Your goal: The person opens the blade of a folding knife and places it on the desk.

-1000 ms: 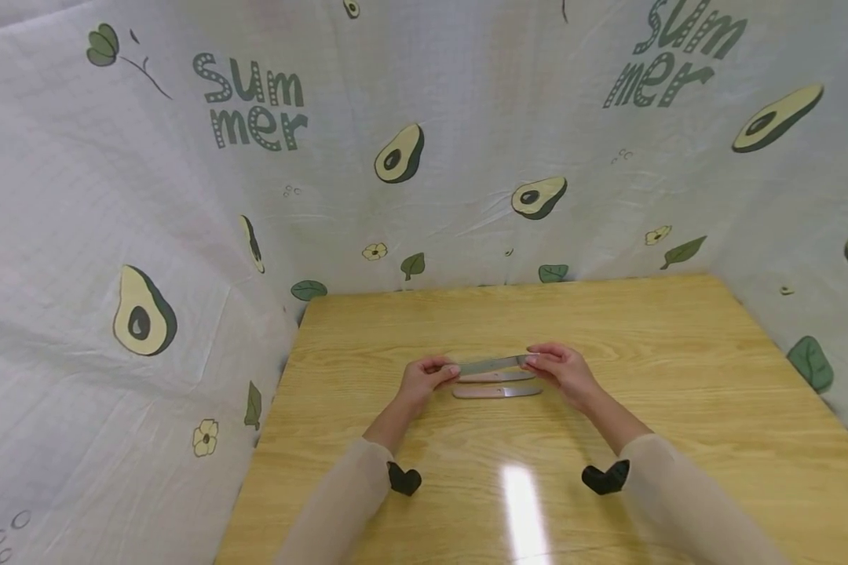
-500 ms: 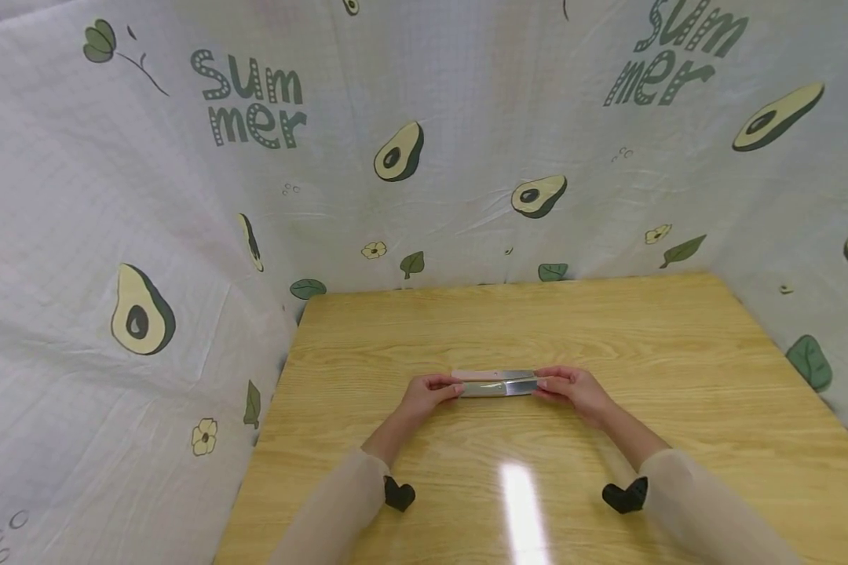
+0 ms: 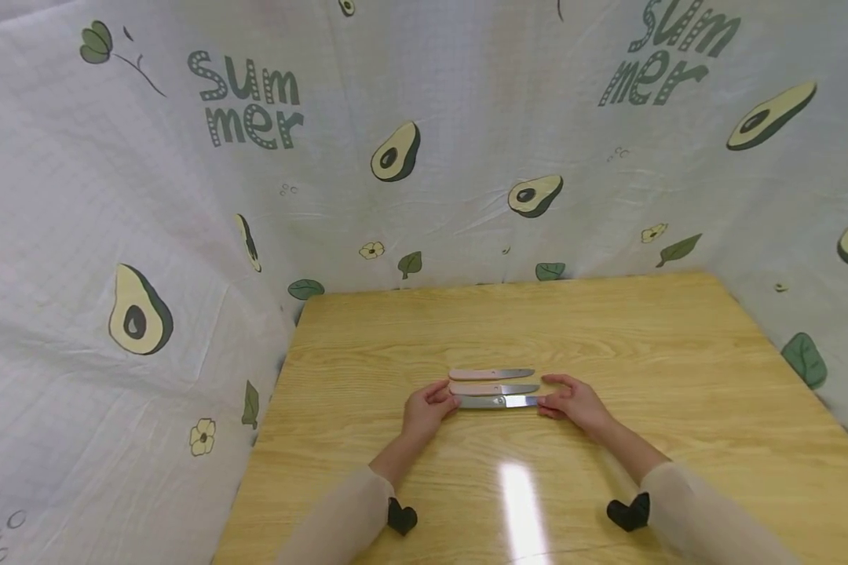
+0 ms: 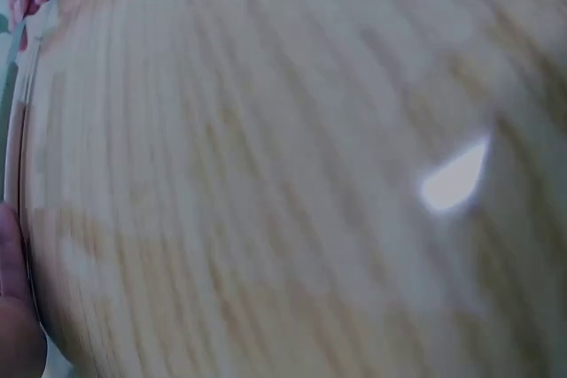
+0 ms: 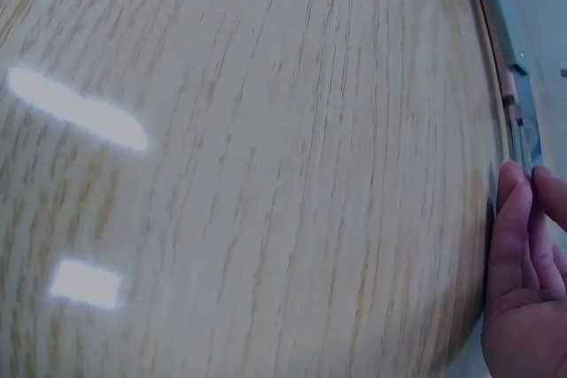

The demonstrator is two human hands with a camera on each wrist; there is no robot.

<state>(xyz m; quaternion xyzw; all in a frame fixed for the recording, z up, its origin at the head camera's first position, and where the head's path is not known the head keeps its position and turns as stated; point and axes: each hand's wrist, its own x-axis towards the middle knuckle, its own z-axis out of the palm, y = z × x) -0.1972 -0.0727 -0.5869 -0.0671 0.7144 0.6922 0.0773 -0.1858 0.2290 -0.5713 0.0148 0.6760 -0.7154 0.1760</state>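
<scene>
A knife with a grey-green handle stretches level between my two hands in the head view. My left hand pinches the end of its handle. At the other end, my right hand pinches the blade tip between thumb and fingers. Just behind it, a pink-handled knife lies parallel on the table, and a second pink-handled knife lies farther back. All three blades point right. The right wrist view shows the green handle beside a pink one; whether the green knife touches the table, I cannot tell.
The wooden table carries a bright light reflection near its front. A white cloth printed with avocados and leaves hangs behind the table and along both sides.
Both hands have brought the green-handled knife toward me, from above and behind the pink-handled knives to just in front of them. The pink-handled knives are now fully visible.
</scene>
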